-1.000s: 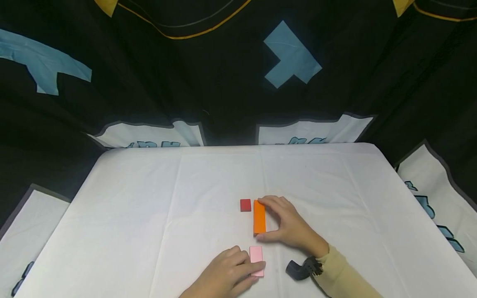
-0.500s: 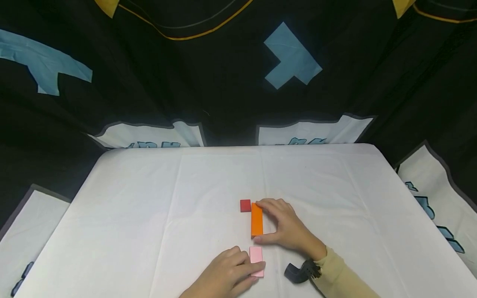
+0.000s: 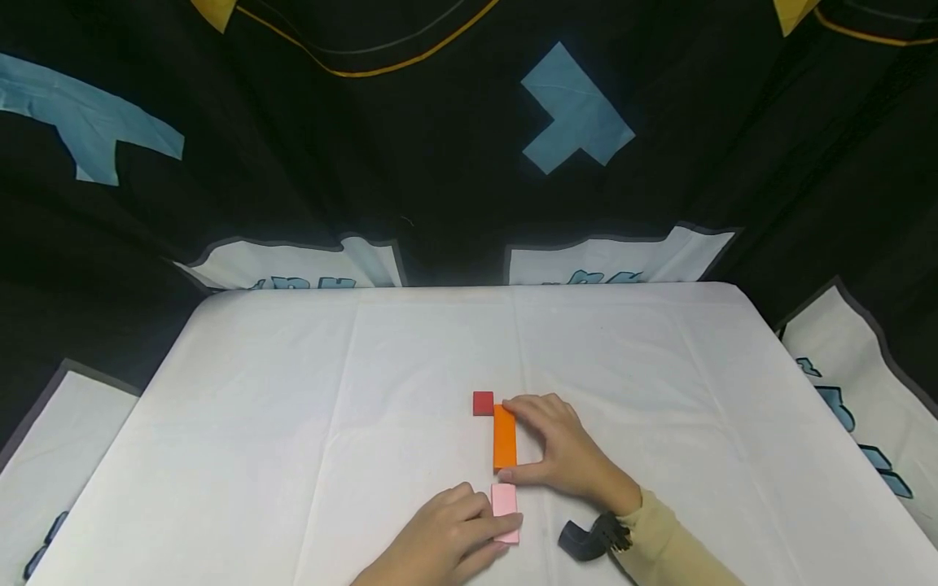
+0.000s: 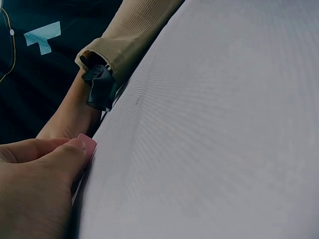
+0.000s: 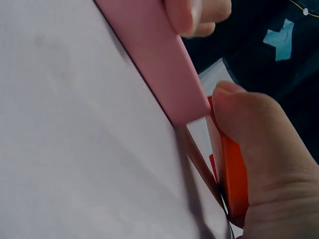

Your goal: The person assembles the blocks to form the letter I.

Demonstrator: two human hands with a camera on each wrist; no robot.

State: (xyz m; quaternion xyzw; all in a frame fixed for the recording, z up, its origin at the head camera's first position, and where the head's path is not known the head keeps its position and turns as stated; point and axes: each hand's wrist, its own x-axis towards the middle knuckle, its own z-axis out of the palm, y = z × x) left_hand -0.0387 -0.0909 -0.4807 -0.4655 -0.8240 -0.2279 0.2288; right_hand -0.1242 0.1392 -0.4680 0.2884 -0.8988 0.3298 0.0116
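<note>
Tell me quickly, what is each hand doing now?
Left hand: holds the pink block on the table.
Right hand: pinches the orange block by its two ends.

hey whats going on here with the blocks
A person sits at a table covered in white cloth, lining up flat coloured blocks. The right hand pinches the orange block by its two ends, thumb at the near end. The left hand holds the pink block flat on the cloth just below it. A small red block lies untouched at the orange block's far left corner.
</note>
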